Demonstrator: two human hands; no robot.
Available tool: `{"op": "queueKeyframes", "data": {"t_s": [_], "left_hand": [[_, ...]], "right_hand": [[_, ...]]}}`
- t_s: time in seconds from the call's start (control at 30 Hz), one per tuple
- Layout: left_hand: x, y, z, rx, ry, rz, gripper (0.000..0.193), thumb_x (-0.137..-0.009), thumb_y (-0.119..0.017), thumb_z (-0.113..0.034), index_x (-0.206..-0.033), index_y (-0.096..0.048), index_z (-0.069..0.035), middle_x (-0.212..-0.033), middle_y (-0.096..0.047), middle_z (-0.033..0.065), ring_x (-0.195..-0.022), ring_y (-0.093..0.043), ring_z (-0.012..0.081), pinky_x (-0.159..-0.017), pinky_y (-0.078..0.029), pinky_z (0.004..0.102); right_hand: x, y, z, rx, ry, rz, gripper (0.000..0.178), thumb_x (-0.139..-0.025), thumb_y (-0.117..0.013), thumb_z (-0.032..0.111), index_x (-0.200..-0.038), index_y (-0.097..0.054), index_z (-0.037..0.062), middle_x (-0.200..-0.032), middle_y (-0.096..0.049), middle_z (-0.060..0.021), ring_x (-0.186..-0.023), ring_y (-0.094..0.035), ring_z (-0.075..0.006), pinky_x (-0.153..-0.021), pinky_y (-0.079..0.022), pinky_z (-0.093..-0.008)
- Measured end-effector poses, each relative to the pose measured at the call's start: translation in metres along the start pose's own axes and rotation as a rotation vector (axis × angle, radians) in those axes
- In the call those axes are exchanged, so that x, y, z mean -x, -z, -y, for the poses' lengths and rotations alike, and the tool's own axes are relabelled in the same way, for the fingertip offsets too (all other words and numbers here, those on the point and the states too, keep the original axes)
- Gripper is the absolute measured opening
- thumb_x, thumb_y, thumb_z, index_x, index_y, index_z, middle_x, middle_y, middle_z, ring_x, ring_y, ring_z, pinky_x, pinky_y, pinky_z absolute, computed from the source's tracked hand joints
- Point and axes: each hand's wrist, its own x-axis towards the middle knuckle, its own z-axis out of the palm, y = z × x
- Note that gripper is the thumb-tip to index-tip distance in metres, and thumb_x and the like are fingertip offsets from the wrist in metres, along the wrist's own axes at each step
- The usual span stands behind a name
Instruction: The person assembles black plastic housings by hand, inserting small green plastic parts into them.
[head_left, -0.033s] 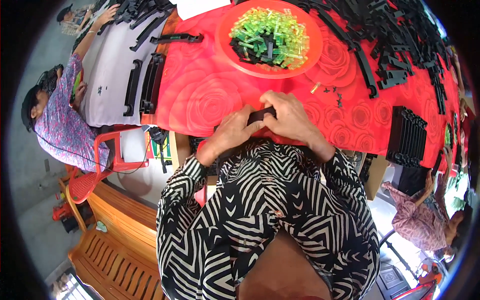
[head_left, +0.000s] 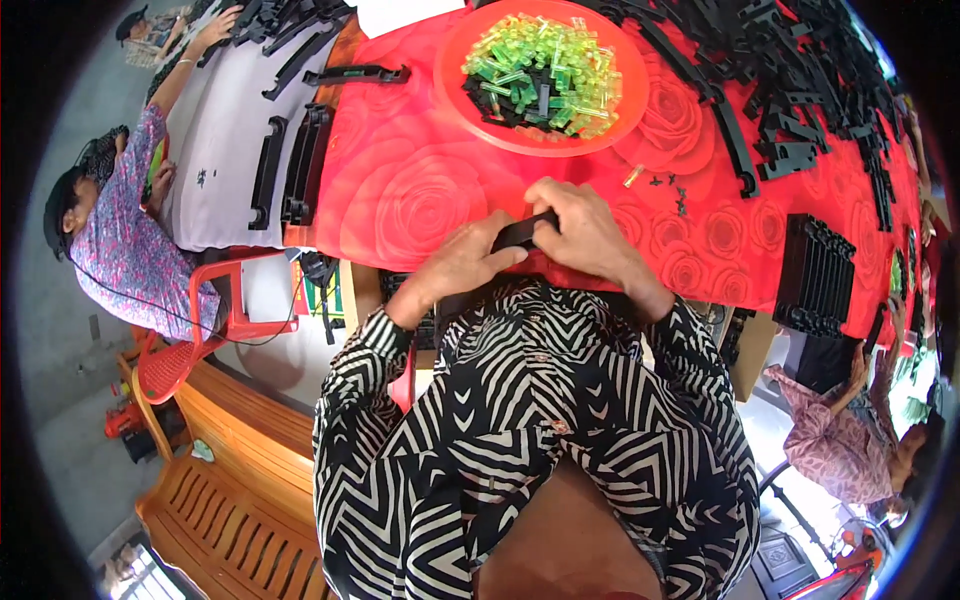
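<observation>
A dark bar-shaped plastic part (head_left: 520,234) is held at the near table edge, close to my body. My left hand (head_left: 466,252) grips its left end, thumb along the near side. My right hand (head_left: 584,234) has its fingers bent over the right end. Much of the part is hidden by both hands. Just beyond them stands a red round tray (head_left: 445,92) holding small clear yellow-green pieces (head_left: 540,50) and some black pieces (head_left: 535,100). To the right of my right hand lie one loose clear piece (head_left: 634,176) and several tiny black bits (head_left: 680,190).
A red rose-patterned cloth (head_left: 400,205) covers the table. Black plastic parts heap (head_left: 790,110) at the far right; a neat stack (head_left: 815,275) sits at the right edge. Long black bars (head_left: 305,165) lie left. Co-workers (head_left: 135,250) sit on both sides. A wooden bench (head_left: 230,500) stands lower left.
The fingers of my right hand have shifted slightly on the dark part, which has tilted a little. Both hands still hold it.
</observation>
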Motion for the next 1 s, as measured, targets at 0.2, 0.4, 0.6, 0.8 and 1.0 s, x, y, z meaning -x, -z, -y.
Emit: {"op": "queueKeyframes", "data": {"t_s": [0.2, 0.4, 0.6, 0.8, 1.0], "left_hand": [[-0.002, 0.009, 0.011, 0.509, 0.044, 0.181, 0.035, -0.093, -0.060, -0.021, -0.119, -0.055, 0.001, -0.093, -0.063, 0.0082, -0.091, -0.059, 0.0188, -0.082, -0.046, 0.0343], [0.000, 0.005, 0.004, 0.773, 0.128, 0.078, 0.036, -0.100, -0.050, -0.029, -0.117, -0.062, 0.001, -0.099, -0.063, 0.0035, -0.091, -0.055, 0.0106, -0.081, -0.045, 0.0271], [0.001, 0.002, 0.013, 0.916, 0.329, 0.053, 0.034, -0.100, -0.050, -0.031, -0.102, -0.066, -0.001, -0.082, -0.063, -0.0031, -0.072, -0.054, 0.0054, -0.065, -0.045, 0.0220], [-0.003, -0.002, 0.019, 1.020, 0.282, 0.073, 0.038, -0.099, -0.052, -0.038, -0.102, -0.066, -0.002, -0.083, -0.068, 0.0030, -0.071, -0.058, 0.0072, -0.062, -0.047, 0.0207], [0.003, -0.004, 0.035, 1.069, 0.237, 0.143, 0.044, -0.096, -0.054, -0.043, -0.103, -0.065, 0.000, -0.080, -0.069, 0.0061, -0.067, -0.062, 0.0102, -0.061, -0.051, 0.0232]], "right_hand": [[-0.011, -0.001, -0.005, 0.018, 0.177, -0.536, 0.028, -0.075, -0.057, -0.006, -0.102, -0.060, 0.0031, -0.086, -0.064, -0.0107, -0.079, -0.062, -0.0257, -0.080, -0.047, -0.0358], [0.005, 0.003, 0.019, -0.015, 0.258, -0.627, 0.026, -0.071, -0.056, -0.010, -0.095, -0.062, 0.0008, -0.085, -0.063, -0.0121, -0.076, -0.058, -0.0297, -0.068, -0.046, -0.0372], [0.016, 0.001, 0.029, 0.042, 0.313, -0.800, 0.033, -0.069, -0.054, -0.013, -0.100, -0.062, -0.0025, -0.088, -0.065, -0.0140, -0.074, -0.058, -0.0288, -0.068, -0.046, -0.0384], [0.005, -0.021, 0.020, 0.024, 0.321, -0.462, 0.039, -0.067, -0.058, -0.008, -0.105, -0.058, -0.0029, -0.087, -0.063, -0.0163, -0.076, -0.057, -0.0328, -0.069, -0.045, -0.0423], [0.001, -0.029, 0.028, 0.095, 0.222, -0.272, 0.046, -0.070, -0.059, -0.004, -0.116, -0.051, -0.0026, -0.088, -0.063, -0.0132, -0.079, -0.056, -0.0328, -0.069, -0.044, -0.0427]]}}
